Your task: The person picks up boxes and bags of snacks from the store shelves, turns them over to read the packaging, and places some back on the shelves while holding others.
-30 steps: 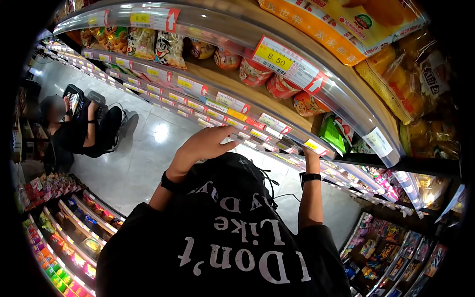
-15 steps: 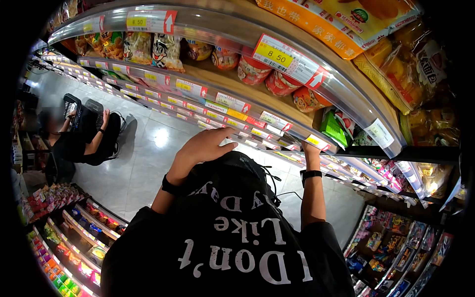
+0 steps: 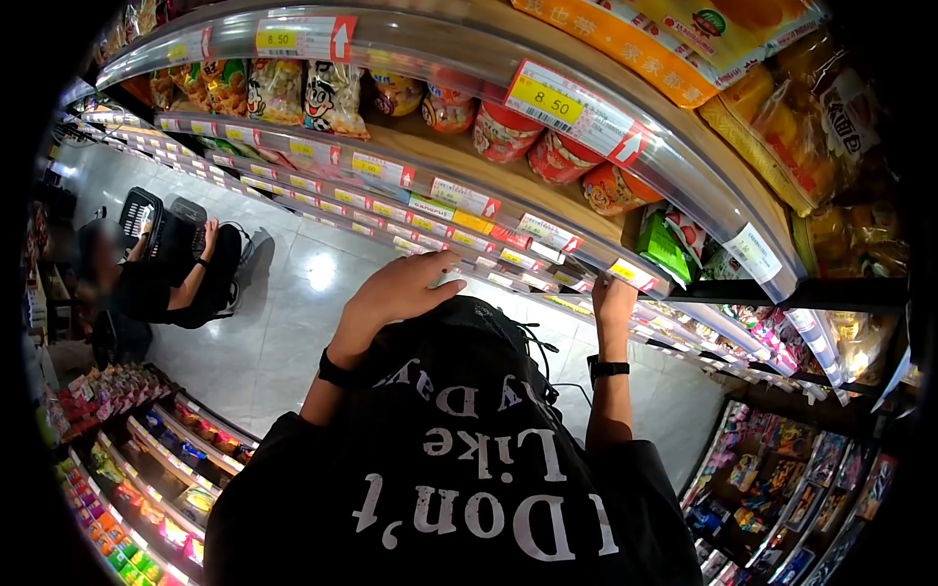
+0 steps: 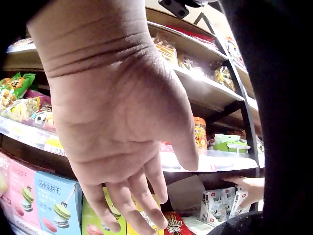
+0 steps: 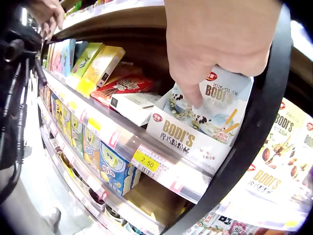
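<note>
My left hand [image 3: 401,291] hovers in front of the shelves, palm facing them and fingers extended, holding nothing. In the left wrist view, boxes of macaron biscuits [image 4: 55,208] stand on the shelf beyond its fingers. My right hand [image 5: 220,39] reaches under the upper shelf lip and pinches a white-and-blue BODI'S snack packet [image 5: 215,107], one digit lying over its printed cow picture. Its other fingers are hidden behind. This packet sits in an open white BODI'S carton [image 5: 178,139] at the shelf's end, beside a black upright.
Left of the carton lie a white box [image 5: 134,105] and a red Pocky box [image 5: 124,88]. A black shelf upright [image 5: 234,142] borders it on the right. Above are snack tubs [image 3: 503,132] and bagged bread [image 3: 767,137]. Another person [image 3: 156,278] sits in the aisle.
My right hand has drawn back slightly, showing more of it past the shelf lip. The left hand has stayed in place. The seated person's arms have shifted.
</note>
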